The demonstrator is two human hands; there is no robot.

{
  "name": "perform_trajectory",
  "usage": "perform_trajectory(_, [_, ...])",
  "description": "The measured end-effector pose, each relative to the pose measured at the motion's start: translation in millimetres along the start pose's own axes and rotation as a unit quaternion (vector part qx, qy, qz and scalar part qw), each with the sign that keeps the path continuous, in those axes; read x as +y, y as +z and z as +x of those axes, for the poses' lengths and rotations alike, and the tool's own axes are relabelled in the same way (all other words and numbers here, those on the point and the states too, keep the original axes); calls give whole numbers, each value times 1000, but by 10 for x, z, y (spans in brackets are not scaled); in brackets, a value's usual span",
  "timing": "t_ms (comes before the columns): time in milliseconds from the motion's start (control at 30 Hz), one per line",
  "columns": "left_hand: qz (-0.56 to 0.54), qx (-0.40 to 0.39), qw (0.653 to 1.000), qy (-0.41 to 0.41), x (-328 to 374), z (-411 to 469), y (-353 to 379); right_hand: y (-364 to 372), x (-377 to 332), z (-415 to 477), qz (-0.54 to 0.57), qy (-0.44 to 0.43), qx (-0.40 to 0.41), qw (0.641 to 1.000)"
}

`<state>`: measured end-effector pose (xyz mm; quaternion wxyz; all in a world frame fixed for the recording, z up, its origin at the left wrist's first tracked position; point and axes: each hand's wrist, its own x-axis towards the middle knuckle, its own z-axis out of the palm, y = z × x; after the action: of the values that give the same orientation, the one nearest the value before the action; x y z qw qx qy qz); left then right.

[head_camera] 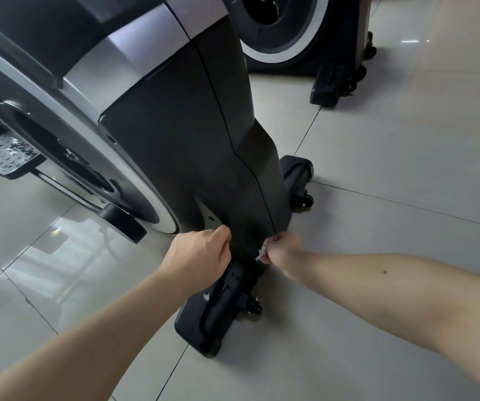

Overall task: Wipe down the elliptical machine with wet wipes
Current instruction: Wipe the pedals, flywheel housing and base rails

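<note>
The elliptical machine (192, 146) fills the upper left, with a dark front shroud running down to a black base foot (218, 311) on the floor. My right hand (283, 251) grips a crumpled white wet wipe (262, 251) against the shroud's lower right edge. My left hand (201, 254) is curled at the shroud's lower left edge, just above the foot; whether its fingers hold the edge is hidden. A small white scrap (206, 296) lies on the base foot.
A second exercise machine (293, 27) with a white-rimmed wheel stands behind at the top, its black foot (334, 82) on wheels. A grey pedal (4, 153) sticks out at the left. Glossy light floor tiles (392, 198) surround everything.
</note>
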<state>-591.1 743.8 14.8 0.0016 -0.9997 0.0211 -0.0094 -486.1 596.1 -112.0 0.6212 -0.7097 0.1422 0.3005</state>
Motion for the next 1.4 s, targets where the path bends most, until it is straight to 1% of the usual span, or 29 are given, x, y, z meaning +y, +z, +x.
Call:
perform_trajectory(133, [5, -23, 1000, -13, -15, -21, -8, -78, -100, 0, -60, -3, -20, 998])
perform_trajectory(200, [3, -34, 999, -19, -14, -25, -12, -35, -191, -37, -23, -12, 3, 1000])
perform_trajectory(267, [2, -40, 999, -21, -18, -9, -15, -5, -342, -142, 32, -50, 8, 998])
perform_trajectory(300, [-6, -39, 999, -21, -17, 6, -22, -5, -417, -186, 40, -79, 1, 996])
perform_trajectory(400, [-15, -31, 999, -16, -12, 17, -20, -18, -577, -317, 22, -161, -23, 986])
perform_trajectory(467, [-22, -31, 999, -14, -4, 31, -20, -32, -574, -301, 22, -192, -18, 981])
perform_trajectory(533, [-22, -34, 999, -17, -18, 35, 2, -4, -481, -254, 15, -200, -2, 980])
perform_trajectory(600, [-17, -47, 998, -24, -50, 9, 22, 14, -306, -141, 11, -183, 13, 983])
perform_trajectory(733, [-8, -76, 996, -34, -110, -58, 90, -2, 38, 154, -14, -91, 51, 994])
perform_trajectory(833, [-8, -83, 996, -32, -142, -77, 137, -14, 194, 324, -26, -26, 68, 997])
perform_trajectory(933, [-14, -94, 995, -37, -144, -95, 165, -7, 257, 396, -43, 32, 52, 997])
perform_trajectory(967, [-16, -94, 995, -39, -143, -89, 166, 9, 234, 376, -34, 47, 46, 997])
perform_trajectory(1033, [-18, -95, 994, -43, -134, -70, 144, 29, 174, 314, -11, 63, 41, 997])
perform_trajectory(1100, [-17, -95, 995, -41, -106, -68, 125, 57, 98, 190, 8, 60, 35, 998])
perform_trajectory(1200, [-24, -90, 995, -35, -66, -55, 86, 92, -106, -33, 72, 37, 33, 996])
perform_trajectory(1233, [-28, -90, 995, -31, -47, -58, 77, 96, -195, -121, 91, 16, 30, 995])
perform_trajectory(1333, [-28, -93, 995, -18, -9, -56, 62, 79, -530, -400, 117, -88, -28, 989])
perform_trajectory(1400, [-34, -91, 995, -21, 5, -46, 40, 42, -742, -550, 106, -152, -52, 981])
